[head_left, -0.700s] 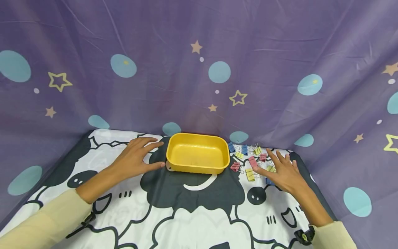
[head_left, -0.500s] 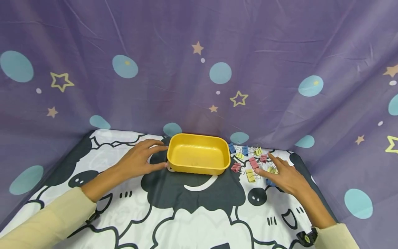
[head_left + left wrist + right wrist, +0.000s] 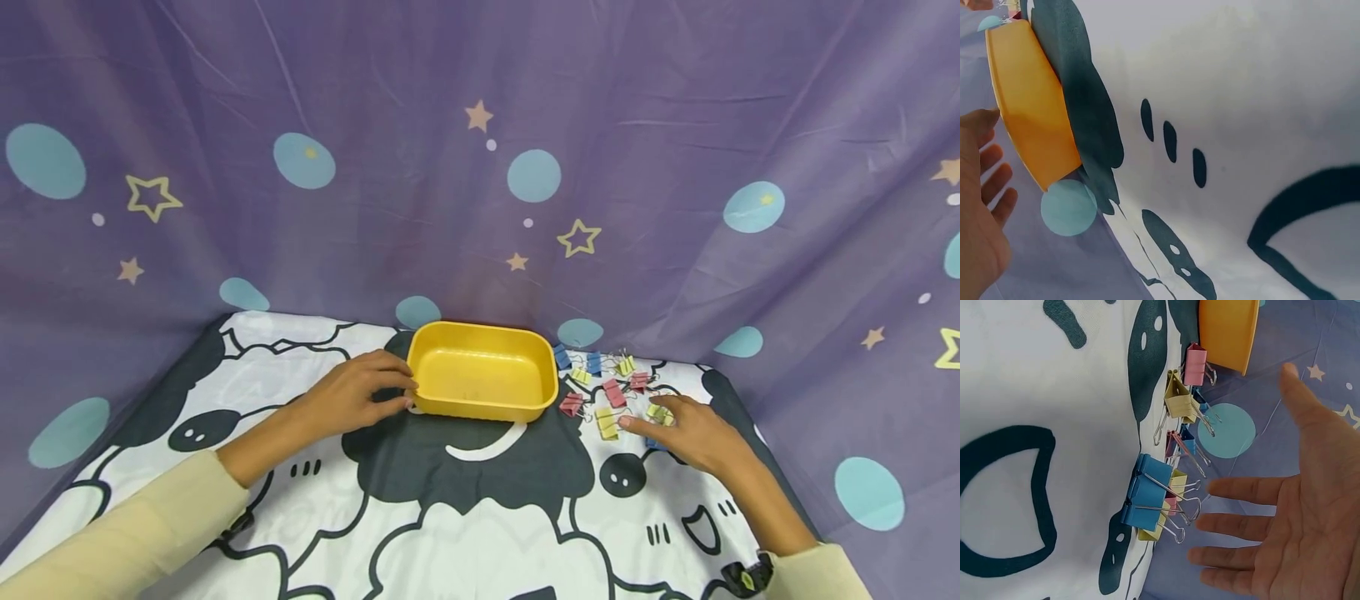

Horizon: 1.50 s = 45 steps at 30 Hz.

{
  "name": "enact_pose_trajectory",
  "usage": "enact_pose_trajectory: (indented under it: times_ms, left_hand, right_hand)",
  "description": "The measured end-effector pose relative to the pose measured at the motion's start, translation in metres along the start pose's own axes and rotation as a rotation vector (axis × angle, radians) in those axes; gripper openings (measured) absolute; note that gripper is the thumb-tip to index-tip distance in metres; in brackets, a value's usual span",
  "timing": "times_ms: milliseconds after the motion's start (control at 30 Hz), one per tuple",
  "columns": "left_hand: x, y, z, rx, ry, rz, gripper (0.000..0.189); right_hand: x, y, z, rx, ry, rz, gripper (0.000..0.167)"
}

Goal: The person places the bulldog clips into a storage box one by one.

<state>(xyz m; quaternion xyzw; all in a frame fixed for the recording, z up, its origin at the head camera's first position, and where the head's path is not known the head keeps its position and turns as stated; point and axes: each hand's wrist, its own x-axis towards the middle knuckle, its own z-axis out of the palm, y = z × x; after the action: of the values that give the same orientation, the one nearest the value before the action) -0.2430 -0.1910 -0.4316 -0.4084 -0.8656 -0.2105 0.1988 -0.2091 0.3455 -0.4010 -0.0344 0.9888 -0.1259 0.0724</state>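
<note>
A yellow rectangular tub (image 3: 483, 411) stands at the back middle of the cloth. My left hand (image 3: 367, 390) is at its left end, thumb and fingers spread; in the left wrist view the thumb tip (image 3: 990, 116) meets the tub's edge. To the right of the tub lie several binder clips in red, yellow and blue, among them a red clip (image 3: 614, 393) and a yellow clip (image 3: 606, 423). Above the near right clips hovers my right hand (image 3: 697, 432), fingers extended and palm holding nothing. The right wrist view shows a blue binder clip (image 3: 1147, 492) closest to its fingers.
A white cloth (image 3: 480, 542) with dark cartoon prints covers the table. Behind it, and down the right side, hangs a purple curtain (image 3: 420, 167) with stars and blue ovals. The tub and far clips stand close to this curtain.
My left hand has moved right, up to the tub's left end. The right hand's fingers have lowered slightly toward the clips. Tub and clips stay in place.
</note>
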Motion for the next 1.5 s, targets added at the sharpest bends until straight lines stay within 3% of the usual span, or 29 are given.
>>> enact_pose_trajectory:
  times_ms: [167, 367, 533, 800, 1033, 1233, 1500]
  left_hand:
    - [0.004, -0.003, 0.004, -0.039, 0.014, 0.090, 0.020]
    - [0.006, -0.004, 0.006, -0.070, -0.030, 0.114, 0.021]
    - [0.008, -0.004, 0.006, -0.069, -0.052, 0.119, 0.021]
    - [0.013, -0.004, 0.003, -0.053, -0.030, 0.130, 0.023]
    - [0.014, -0.003, 0.005, -0.055, -0.052, 0.115, 0.022]
    - [0.015, -0.002, 0.004, -0.059, -0.070, 0.081, 0.020]
    - [0.013, -0.001, 0.005, -0.086, -0.059, 0.046, 0.019]
  right_hand:
    - [0.001, 0.005, 0.000, 0.020, -0.018, -0.002, 0.103]
    - [0.003, 0.007, 0.002, 0.026, -0.012, -0.050, 0.091]
    - [0.006, 0.010, 0.001, 0.017, 0.014, -0.121, 0.067]
    - [0.014, 0.016, -0.005, -0.005, 0.033, -0.222, 0.023]
    - [0.020, 0.024, -0.007, -0.009, 0.024, -0.246, 0.023]
    - [0.027, 0.030, -0.010, 0.000, 0.030, -0.318, 0.024]
    - [0.040, 0.038, -0.018, 0.050, -0.104, -0.424, 0.027]
